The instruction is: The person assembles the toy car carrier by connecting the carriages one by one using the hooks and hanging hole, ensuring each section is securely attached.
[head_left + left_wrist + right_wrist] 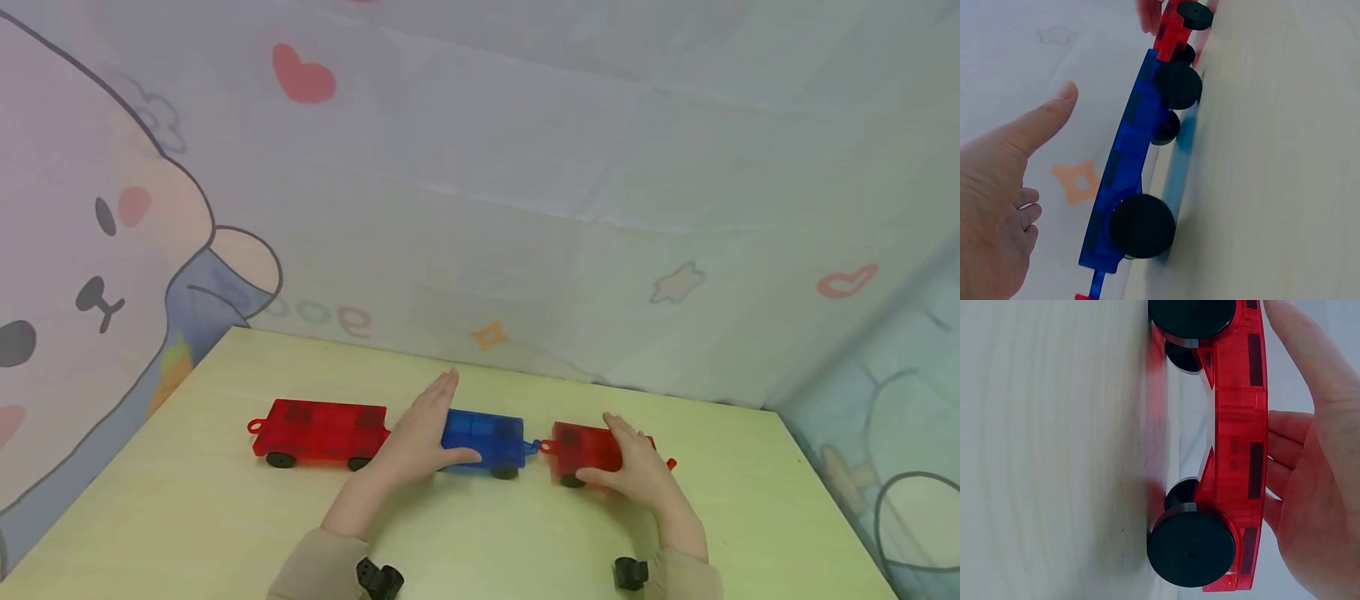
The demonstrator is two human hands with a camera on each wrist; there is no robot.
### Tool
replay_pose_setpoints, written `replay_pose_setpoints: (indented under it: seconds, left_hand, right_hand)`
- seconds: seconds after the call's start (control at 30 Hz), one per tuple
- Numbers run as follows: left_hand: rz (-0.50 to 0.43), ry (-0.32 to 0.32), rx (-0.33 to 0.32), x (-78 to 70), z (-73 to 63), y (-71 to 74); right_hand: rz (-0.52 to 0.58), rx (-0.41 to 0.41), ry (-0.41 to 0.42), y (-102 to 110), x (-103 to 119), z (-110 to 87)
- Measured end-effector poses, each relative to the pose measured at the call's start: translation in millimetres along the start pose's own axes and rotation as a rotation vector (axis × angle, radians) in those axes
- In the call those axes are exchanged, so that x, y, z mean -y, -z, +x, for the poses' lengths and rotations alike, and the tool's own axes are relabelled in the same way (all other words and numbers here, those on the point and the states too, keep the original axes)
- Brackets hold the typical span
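Observation:
Three see-through toy train cars with black wheels stand in a row on the table: a longer red car (322, 429), a blue car (487, 437) and a shorter red car (585, 446). My left hand (420, 437) is held spread over the left part of the blue car, hiding where it meets the long red one. The left wrist view shows its thumb (1047, 119) apart from the blue car (1119, 162). My right hand (637, 467) holds the short red car (1238, 431), thumb along the near side, fingers behind the far side with their tips hidden.
The pale table (487, 550) ends at a fabric backdrop (525, 208) printed with hearts and a bear. A red ring (257, 426) sticks out at the row's left end. To the right, a dark cable loop (918, 475) hangs beyond the table edge.

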State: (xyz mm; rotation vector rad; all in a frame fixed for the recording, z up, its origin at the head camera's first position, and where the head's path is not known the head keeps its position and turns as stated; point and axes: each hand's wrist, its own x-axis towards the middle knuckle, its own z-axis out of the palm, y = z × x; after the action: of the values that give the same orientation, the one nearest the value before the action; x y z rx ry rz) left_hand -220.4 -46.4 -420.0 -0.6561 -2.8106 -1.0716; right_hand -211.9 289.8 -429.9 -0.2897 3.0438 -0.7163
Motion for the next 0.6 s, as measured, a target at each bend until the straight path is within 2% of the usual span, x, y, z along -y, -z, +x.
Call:
replay_pose_setpoints:
  seconds: [0.2, 0.4, 0.6]
  left_hand:
    - [-0.032, 0.049, 0.031, -3.0, 2.9, -11.9]
    - [-0.076, 0.092, 0.05, -5.7, 3.8, -21.6]
    - [-0.054, 0.117, 0.034, -5.4, 3.0, -26.3]
  right_hand:
    - [0.031, 0.02, -0.017, -1, -4, -1.4]
    - [0.07, 0.022, 0.014, 0, -7, -3.2]
    - [0.072, 0.025, 0.032, -1, -8, -2.4]
